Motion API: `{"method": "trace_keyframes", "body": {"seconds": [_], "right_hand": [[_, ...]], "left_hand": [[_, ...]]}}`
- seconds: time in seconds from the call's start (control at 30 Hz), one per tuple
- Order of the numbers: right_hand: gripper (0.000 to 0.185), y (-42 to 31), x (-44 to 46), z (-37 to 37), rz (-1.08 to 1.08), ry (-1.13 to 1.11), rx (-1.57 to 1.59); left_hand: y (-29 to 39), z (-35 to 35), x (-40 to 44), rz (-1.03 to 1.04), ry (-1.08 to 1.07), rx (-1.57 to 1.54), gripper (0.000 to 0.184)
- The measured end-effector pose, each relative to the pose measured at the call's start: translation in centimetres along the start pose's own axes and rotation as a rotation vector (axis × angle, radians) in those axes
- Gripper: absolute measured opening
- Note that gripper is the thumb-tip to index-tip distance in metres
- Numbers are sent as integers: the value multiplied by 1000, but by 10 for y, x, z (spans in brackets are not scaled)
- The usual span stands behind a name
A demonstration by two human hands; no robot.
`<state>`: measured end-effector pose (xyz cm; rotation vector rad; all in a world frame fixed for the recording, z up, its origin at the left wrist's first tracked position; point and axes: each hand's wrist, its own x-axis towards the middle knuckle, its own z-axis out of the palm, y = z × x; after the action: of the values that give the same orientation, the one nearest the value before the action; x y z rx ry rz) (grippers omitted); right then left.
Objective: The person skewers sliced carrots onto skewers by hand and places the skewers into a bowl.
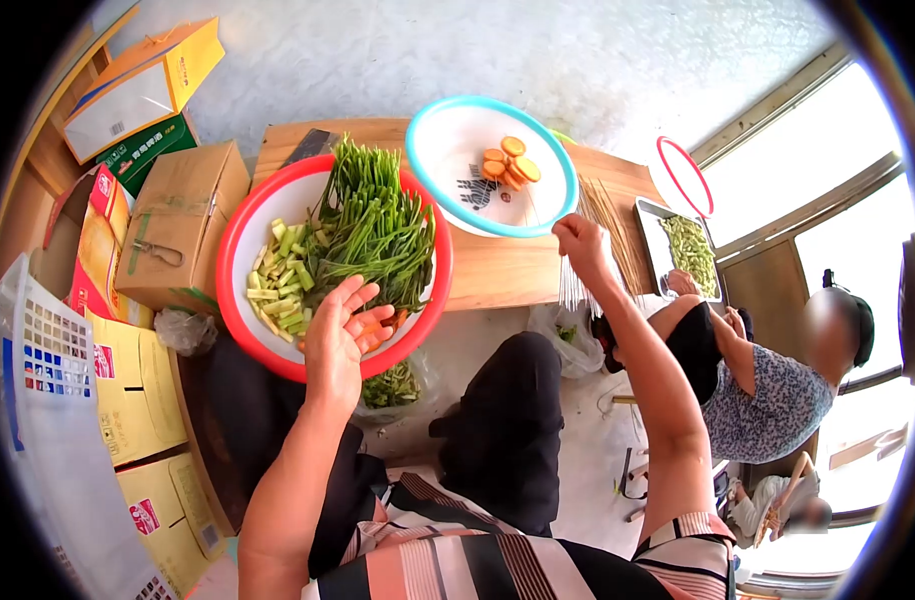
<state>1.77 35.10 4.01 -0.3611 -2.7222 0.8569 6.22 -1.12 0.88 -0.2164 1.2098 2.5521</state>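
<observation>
My left hand (340, 338) is open, palm up and fingers spread, over the near side of a red-rimmed basin (231, 290). In that basin lie a thick bunch of green leafy stalks (373, 225), cut pale-green vegetable pieces (281, 280) and some orange slices (376, 338), partly behind my fingers. My right hand (586, 245) is pinched just off the near right rim of a blue-rimmed basin (425, 185), seemingly on a thin skewer. Beside and below it lie many thin skewers (610, 222), some ends jutting past the table edge. Several round orange slices (513, 160) sit in the blue-rimmed basin.
The wooden table (493, 275) also holds a dark flat blade-like object (311, 146) and a metal tray (690, 245) of green pieces. A person (768, 390) sits at the right, a hand at the tray. Cardboard boxes (183, 220) and a white plastic basket (58, 350) stand left.
</observation>
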Motion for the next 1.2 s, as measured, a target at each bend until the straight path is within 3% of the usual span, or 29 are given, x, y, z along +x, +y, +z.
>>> {"method": "trace_keyframes", "body": {"seconds": [0.33,0.53,0.77,0.9,1.13,1.2], "right_hand": [[16,84,118,41,211,3,-486],[16,115,135,74,237,31,-504],[22,87,64,24,41,227,-275],[23,130,-5,7,207,155,-113],[28,219,-89,37,416,72,-322],[30,217,-91,37,629,-44,-166]], "left_hand": [[4,-1,1,-44,23,33,39],[1,-3,4,-37,16,42,37],[-5,-4,4,-51,-16,33,36],[-8,-6,4,-53,-33,55,35],[-17,-2,6,-77,-26,111,32],[-20,-3,7,-75,-22,146,32]]}}
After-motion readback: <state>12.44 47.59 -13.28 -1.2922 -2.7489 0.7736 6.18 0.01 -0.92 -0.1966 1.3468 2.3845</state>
